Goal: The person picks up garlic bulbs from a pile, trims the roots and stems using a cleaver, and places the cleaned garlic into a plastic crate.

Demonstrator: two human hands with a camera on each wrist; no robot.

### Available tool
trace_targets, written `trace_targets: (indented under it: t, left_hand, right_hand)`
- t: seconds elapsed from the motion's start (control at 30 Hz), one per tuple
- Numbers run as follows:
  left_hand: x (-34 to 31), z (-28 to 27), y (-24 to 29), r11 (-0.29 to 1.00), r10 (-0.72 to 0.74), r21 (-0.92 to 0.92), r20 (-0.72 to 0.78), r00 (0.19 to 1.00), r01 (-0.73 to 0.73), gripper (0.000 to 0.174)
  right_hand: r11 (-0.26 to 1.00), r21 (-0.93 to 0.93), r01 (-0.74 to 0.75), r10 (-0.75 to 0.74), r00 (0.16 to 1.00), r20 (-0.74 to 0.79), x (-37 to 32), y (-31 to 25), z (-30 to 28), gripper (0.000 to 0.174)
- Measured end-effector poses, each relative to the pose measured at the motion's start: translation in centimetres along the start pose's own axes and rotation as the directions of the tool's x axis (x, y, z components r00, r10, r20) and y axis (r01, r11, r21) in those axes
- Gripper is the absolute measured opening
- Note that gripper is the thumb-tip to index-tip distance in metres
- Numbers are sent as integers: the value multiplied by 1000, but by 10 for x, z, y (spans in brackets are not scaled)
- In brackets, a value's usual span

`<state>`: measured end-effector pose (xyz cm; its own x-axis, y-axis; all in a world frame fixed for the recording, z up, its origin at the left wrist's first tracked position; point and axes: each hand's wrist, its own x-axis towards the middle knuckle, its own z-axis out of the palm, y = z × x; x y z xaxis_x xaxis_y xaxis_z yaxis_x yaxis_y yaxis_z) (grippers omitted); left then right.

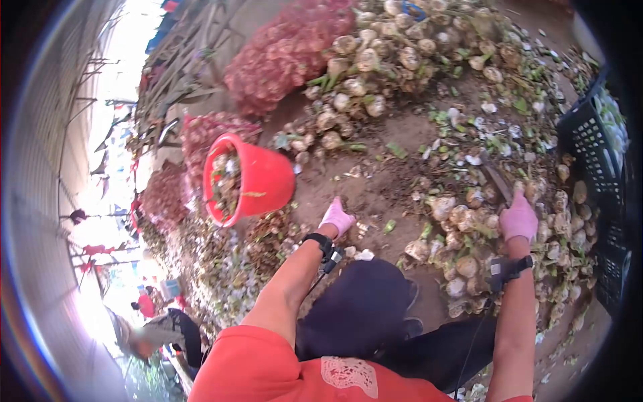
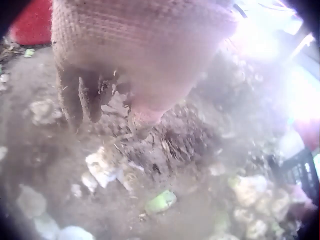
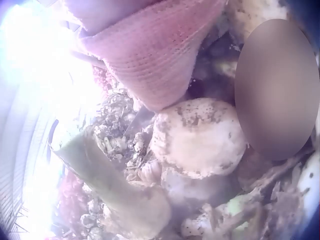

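In the head view the left hand (image 1: 337,218), in a pink glove, hangs over bare soil between the red bucket and a garlic pile. Its soiled fingers point down in the left wrist view, where the gloved hand (image 2: 135,45) is above dry debris; no held bulb shows. The pink-gloved right hand (image 1: 519,220) is over garlic bulbs (image 1: 467,266), gripping a long dark blade-like tool (image 1: 495,177) that points away from the body. In the right wrist view, the glove (image 3: 155,55) is just above a pale bulb (image 3: 200,137); its fingertips are mostly hidden.
A red bucket (image 1: 271,179) with trimmings lies tilted at left. Pink net sacks (image 1: 288,57) and a large heap of garlic (image 1: 408,53) are farther off. A black crate (image 1: 586,127) stands at right. Another person (image 1: 164,333) is at lower left.
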<state>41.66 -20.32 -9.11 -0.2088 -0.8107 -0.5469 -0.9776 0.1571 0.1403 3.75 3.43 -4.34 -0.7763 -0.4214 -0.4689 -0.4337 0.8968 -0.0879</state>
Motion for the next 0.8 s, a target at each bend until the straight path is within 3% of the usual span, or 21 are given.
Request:
trace_targets:
  t: [0.07, 0.1, 0.13, 0.23, 0.37, 0.43, 0.53, 0.57, 0.6, 0.67, 0.7, 0.73, 0.77, 0.8]
  left_hand:
    - [-11, -23, -43, 874, -184, -462, -31, 982, 149, 64]
    - [-21, -46, -52, 549, -288, -807, 61, 956, 217, 56]
    - [-25, -70, -65, 414, -456, -846, 126, 881, 335, 52]
    - [-21, -94, -137, 182, -586, -951, 99, 804, 250, 40]
    - [0, -104, -185, 48, -607, -984, 109, 787, 174, 27]
    - [18, -107, -184, 11, -607, -993, 88, 790, 120, 25]
    - [38, -114, -199, -178, -569, -981, 163, 806, 73, 27]
    - [38, -112, -214, -172, -522, -979, 187, 832, 112, 27]
    - [36, -113, -234, -159, -472, -977, 202, 858, 143, 28]
    - [18, -119, -267, 160, -534, -979, 19, 845, 123, 26]
    - [24, -118, -324, 494, -554, -844, -120, 824, 209, 23]
    - [34, -120, -378, 751, -522, -590, -256, 814, 297, 24]
    - [27, -136, -381, 446, -678, -882, -222, 701, 152, 28]
    - [22, -152, -383, 77, -796, -994, -105, 595, -73, 33]
  right_hand:
    - [999, 34, -6, 7, 1000, -20, -5, -1, -3, 46]
    - [998, 69, 5, -2, 999, -43, -6, 0, -2, 48]
    - [997, 75, 33, -29, 998, -52, -7, -1, -3, 48]
    - [999, 43, -9, 11, 999, -39, -5, -5, -3, 52]
    - [997, 66, -28, 34, 995, -94, -5, 3, 7, 54]
    - [995, 104, -3, 21, 984, -175, -6, 5, 13, 52]
    - [997, 40, -68, 72, 993, -97, -14, -9, -1, 49]
    - [998, 49, -41, 50, 980, -190, -4, 4, 18, 46]
    - [998, 43, -41, 48, 981, -186, -6, 2, 19, 46]
    - [996, 18, -85, 86, 988, -128, -5, -5, 9, 54]
    - [995, 21, -97, 99, 989, -108, -2, -3, 11, 53]
    - [995, 12, -98, 99, 989, -106, 1, 1, 18, 53]
    - [996, 4, -84, 83, 983, -161, 3, 8, 25, 53]
    - [997, -4, -72, 69, 974, -217, 6, 13, 31, 52]
